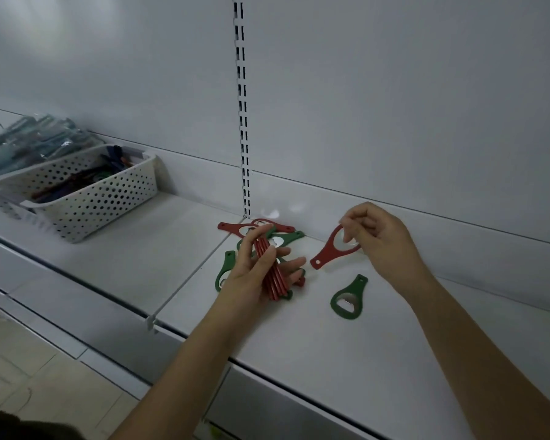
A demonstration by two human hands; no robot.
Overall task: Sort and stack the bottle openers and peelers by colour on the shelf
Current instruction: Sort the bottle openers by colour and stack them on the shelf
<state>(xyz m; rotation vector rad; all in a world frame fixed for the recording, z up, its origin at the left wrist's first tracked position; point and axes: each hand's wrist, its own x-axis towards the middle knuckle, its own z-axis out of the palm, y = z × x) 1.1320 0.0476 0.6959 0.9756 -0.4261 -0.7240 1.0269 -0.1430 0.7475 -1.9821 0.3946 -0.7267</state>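
Observation:
My left hand (254, 274) grips a stack of several red bottle openers (272, 274) held on edge above the white shelf (331, 344). My right hand (378, 239) pinches the ring end of a single red bottle opener (329, 249), lifted just off the shelf to the right of the stack. One green bottle opener (348, 298) lies flat alone in front of my right hand. A loose pile of red openers (235, 226) and green openers (288, 238) lies behind my left hand, with another green opener (224, 269) at its left side.
A white perforated basket (86, 198) with dark and coloured utensils stands at the left of the shelf. Packaged bluish items (29, 144) lie behind it. A slotted upright (242, 115) runs up the back panel. A divider rail (188, 281) crosses the shelf.

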